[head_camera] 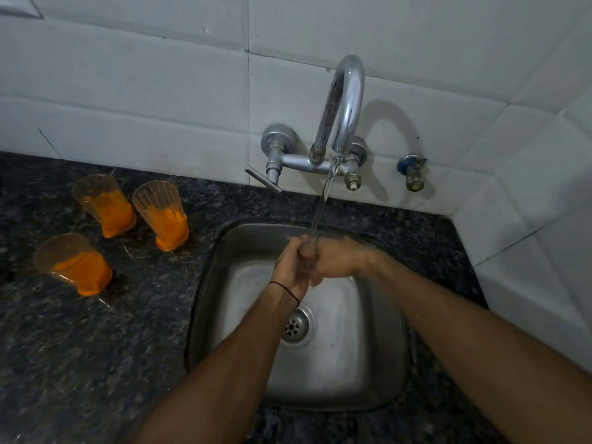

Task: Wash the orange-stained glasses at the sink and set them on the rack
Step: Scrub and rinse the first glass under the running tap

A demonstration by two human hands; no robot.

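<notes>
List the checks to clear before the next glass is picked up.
1. Water running from the tap: ok.
2. Three orange-stained glasses upright on the counter, left of the sink: ok.
3. Hands free: cannot tell; left hand and right hand meet under the water, blurred.
4. Drain uncovered: ok.
5. Rack ready: cannot tell, not in view.
</notes>
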